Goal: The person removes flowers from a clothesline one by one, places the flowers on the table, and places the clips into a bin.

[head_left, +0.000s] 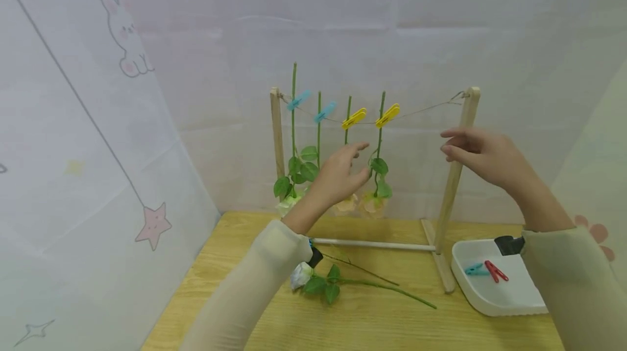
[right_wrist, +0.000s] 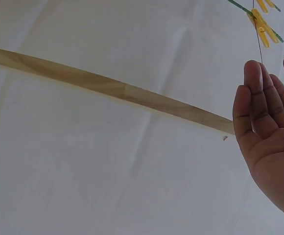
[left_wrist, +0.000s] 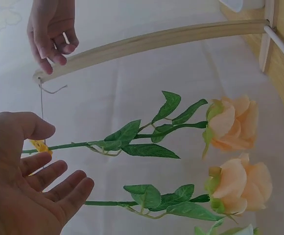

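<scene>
Artificial roses hang head-down from a string (head_left: 421,109), each stem held by a clothespin. Two pins are blue (head_left: 325,112) and two yellow (head_left: 388,116). My left hand (head_left: 338,174) is beside the two yellow-pinned stems, its fingers spread and loosely bent around nothing. In the left wrist view, a peach rose (left_wrist: 232,122) hangs beyond that hand (left_wrist: 29,176), and its yellow pin is partly hidden behind the fingers. My right hand (head_left: 490,156) is held up at the wooden right post (head_left: 453,182), holding nothing, its fingers slightly bent in the right wrist view (right_wrist: 269,112).
A white rose (head_left: 301,275) with a long green stem lies on the wooden table (head_left: 372,324), below the rack's white bottom bar (head_left: 372,244). To the right stands a white tray (head_left: 485,307) holding a blue clothespin (head_left: 476,269) and a red clothespin (head_left: 496,271).
</scene>
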`<state>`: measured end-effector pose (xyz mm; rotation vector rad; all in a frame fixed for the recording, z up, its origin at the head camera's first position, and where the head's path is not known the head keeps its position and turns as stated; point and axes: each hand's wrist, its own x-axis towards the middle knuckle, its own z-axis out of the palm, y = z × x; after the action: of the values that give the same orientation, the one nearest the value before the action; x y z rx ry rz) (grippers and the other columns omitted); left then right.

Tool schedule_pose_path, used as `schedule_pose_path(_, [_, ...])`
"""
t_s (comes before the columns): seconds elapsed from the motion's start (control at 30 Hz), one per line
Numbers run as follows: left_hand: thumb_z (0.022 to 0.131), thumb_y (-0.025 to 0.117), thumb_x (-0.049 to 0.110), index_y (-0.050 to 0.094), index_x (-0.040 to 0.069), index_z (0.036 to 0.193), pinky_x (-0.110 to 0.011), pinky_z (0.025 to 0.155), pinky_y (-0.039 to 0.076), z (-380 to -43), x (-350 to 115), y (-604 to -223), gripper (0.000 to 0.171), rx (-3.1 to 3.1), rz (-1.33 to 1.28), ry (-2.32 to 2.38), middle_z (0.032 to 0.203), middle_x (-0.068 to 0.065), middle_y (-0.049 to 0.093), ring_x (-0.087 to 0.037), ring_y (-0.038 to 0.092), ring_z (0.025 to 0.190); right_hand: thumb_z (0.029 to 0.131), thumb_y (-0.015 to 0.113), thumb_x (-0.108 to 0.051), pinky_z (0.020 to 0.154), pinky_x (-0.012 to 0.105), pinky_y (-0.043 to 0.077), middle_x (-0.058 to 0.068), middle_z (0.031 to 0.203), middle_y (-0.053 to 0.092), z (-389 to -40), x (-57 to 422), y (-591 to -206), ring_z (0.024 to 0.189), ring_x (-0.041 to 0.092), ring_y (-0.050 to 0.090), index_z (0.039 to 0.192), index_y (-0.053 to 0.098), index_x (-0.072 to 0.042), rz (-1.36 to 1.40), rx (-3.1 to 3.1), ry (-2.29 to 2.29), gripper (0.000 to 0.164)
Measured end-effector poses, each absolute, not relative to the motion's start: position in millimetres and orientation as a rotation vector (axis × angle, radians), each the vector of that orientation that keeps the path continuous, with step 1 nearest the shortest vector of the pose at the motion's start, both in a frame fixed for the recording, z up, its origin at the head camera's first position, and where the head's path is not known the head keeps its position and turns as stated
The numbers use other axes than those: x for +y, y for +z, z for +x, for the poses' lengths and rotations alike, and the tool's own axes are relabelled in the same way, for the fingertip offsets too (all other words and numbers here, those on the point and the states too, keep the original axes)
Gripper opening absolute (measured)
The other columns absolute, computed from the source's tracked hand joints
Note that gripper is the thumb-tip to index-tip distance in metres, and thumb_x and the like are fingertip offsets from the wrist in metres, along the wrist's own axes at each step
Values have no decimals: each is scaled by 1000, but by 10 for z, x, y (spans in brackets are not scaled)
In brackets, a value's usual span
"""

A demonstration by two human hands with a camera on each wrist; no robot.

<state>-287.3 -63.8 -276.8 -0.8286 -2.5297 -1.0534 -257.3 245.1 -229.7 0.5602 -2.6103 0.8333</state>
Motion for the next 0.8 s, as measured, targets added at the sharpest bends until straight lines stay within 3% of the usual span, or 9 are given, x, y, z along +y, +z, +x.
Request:
schedule_pose_path(0.4, [102,59,19,39,12,155,-40,109,48,-2997,-535,-2780,57,-2502,-853,-1369,157,-4,44,-26,49,138,100,62,-44,79,12,45,8,116,72,-2673,2268,-2134,89,-5,65,138,60,-18,499,-2613,953,46])
schedule_pose_path(0.5, [102,58,18,39,10,155,-40,109,47,-3005,-505,-2777,57,-2479,-857,-1414,157,-5,44,-26,49,138,100,62,-45,85,21,47,5,117,72,-2705,2243,-2107,91,-3,65,139,60,-18,476,-2620,1003,48])
schedule_pose_path(0.67, [103,58,19,38,9,155,-36,107,49,-3035,-450,-2790,57,-2441,-841,-1461,155,-7,46,-24,51,136,99,61,-50,97,48,49,7,119,72,-2777,2193,-2080,92,-1,66,141,58,-17,458,-2621,1075,54])
schedule_pose_path(0.8, [103,58,16,38,8,154,-34,106,49,-3066,-392,-2799,56,-2420,-824,-1495,154,-7,47,-26,52,136,99,61,-50,101,56,47,12,122,70,-2803,2131,-2062,99,13,69,143,57,-16,463,-2613,1115,56])
